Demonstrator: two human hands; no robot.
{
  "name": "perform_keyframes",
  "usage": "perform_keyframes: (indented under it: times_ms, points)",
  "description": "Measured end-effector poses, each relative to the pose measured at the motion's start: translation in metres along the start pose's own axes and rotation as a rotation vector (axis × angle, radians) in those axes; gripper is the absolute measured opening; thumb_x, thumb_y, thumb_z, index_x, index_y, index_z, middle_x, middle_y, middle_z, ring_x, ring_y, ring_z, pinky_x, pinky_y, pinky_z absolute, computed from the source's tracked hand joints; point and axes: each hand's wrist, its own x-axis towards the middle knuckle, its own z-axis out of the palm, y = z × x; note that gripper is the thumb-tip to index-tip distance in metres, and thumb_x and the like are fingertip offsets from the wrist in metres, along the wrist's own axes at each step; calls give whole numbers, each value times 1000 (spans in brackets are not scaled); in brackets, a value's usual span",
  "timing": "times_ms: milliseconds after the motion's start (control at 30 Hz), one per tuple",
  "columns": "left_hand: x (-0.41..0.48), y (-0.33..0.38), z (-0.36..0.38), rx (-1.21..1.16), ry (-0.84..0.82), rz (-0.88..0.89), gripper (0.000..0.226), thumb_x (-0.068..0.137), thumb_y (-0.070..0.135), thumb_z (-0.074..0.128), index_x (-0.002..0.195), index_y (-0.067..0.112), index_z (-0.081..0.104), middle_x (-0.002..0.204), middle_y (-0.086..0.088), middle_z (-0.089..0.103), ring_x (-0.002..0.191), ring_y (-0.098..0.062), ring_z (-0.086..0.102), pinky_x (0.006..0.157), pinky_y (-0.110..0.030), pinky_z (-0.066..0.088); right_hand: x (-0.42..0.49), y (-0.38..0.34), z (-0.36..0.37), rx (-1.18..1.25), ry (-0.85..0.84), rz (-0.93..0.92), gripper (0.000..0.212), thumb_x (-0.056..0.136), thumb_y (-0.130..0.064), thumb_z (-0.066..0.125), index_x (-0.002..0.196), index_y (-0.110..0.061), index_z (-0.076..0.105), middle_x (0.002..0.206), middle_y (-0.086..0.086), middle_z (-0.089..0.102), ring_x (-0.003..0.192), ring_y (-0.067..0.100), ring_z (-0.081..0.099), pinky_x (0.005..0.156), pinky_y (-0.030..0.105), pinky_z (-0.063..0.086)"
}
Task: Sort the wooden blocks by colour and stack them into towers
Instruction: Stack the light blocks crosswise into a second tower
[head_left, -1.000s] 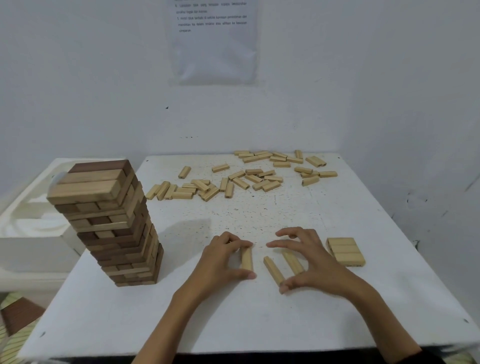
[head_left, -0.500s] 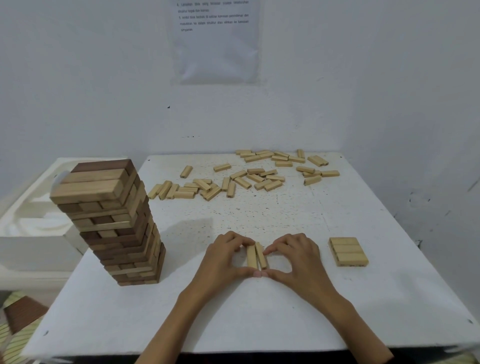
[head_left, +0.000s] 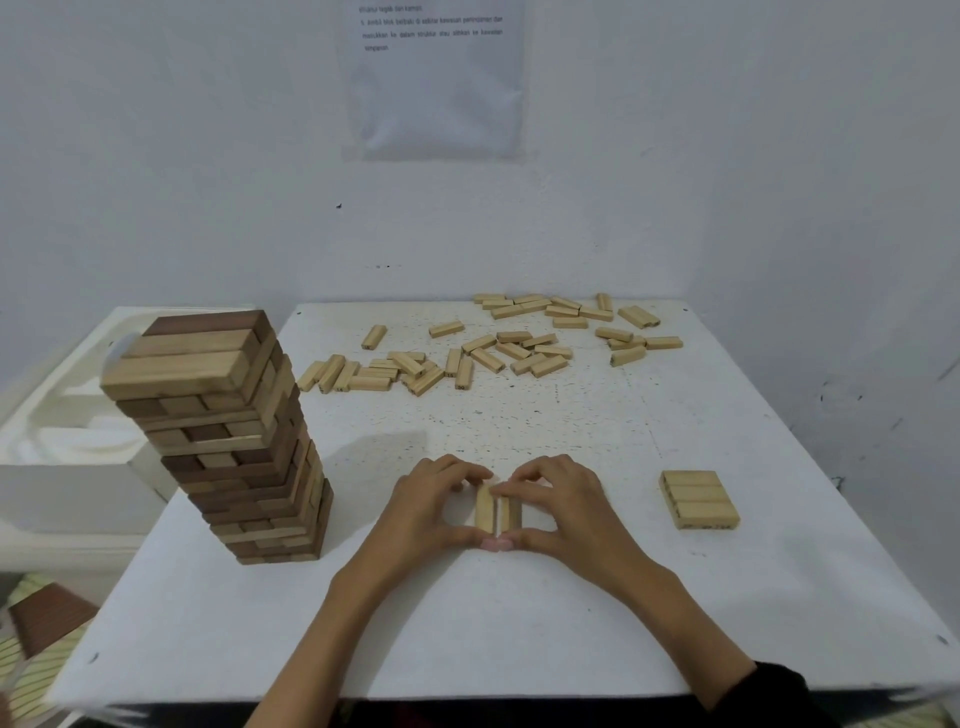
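While both hands close round a short row of pale blocks (head_left: 485, 512) near the front middle of the table (head_left: 571, 623), the step in hand looks like squaring up one layer for a light-coloured tower. The left hand (head_left: 431, 504) curls fingers over the far ends with its thumb at the near ends, and the right hand (head_left: 566, 506) mirrors it. The blocks are pinched side by side, flat on the tabletop. A flat layer (head_left: 698, 499) lies well apart to the right, a mixed tower (head_left: 234, 441) stands at the left, and loose blocks (head_left: 493, 348) are scattered at the far side. Next, I judge, the row must be lifted as one and set crosswise on that layer, under even pressure so none slips.
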Motion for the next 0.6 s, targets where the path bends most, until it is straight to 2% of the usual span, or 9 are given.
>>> perform_keyframes:
  times_ms: [133, 267, 400, 500, 600]
  points:
    - [-3, -3, -5, -22, -17, 12, 78, 47, 74, 63, 118, 47, 47, 103, 30, 51, 98, 8, 44, 83, -16, 36, 4, -7, -2, -16, -59, 29, 85, 62, -74, 46, 134, -29, 47, 118, -7, 53, 111, 12, 42, 88, 24, 24]
    - [-4, -4, -4, -10, -17, 16, 77, 51, 74, 62, 121, 46, 49, 105, 30, 49, 101, 6, 43, 89, -24, 37, 1, -5, -22, 110, -85, 86, 78, 67, -59, 71, 135, -37, 41, 126, -11, 47, 114, 6, 35, 98, 29, 31]
    - [-2, -8, -1, -2, -22, 17, 76, 53, 74, 61, 121, 41, 56, 108, 27, 48, 105, 4, 41, 93, -27, 35, -13, 15, -59, -69, -236, 204, 87, 60, -57, 78, 135, -44, 37, 121, -17, 30, 114, 3, 25, 102, 30, 29]
    - [0, -9, 1, -38, -28, 21, 63, 56, 65, 72, 114, 45, 56, 108, 26, 49, 104, 5, 44, 91, -24, 37, -22, 26, -71, -23, -308, 297, 92, 58, -44, 85, 136, -38, 37, 115, -13, 36, 109, 5, 34, 94, 21, 34]
    - [1, -6, 3, -54, -33, 34, 58, 58, 62, 73, 112, 47, 56, 107, 26, 49, 101, 3, 47, 90, -24, 39, -23, 31, -66, 127, -280, 322, 74, 58, -34, 87, 122, -39, 49, 103, -16, 43, 91, 1, 46, 80, 15, 40]
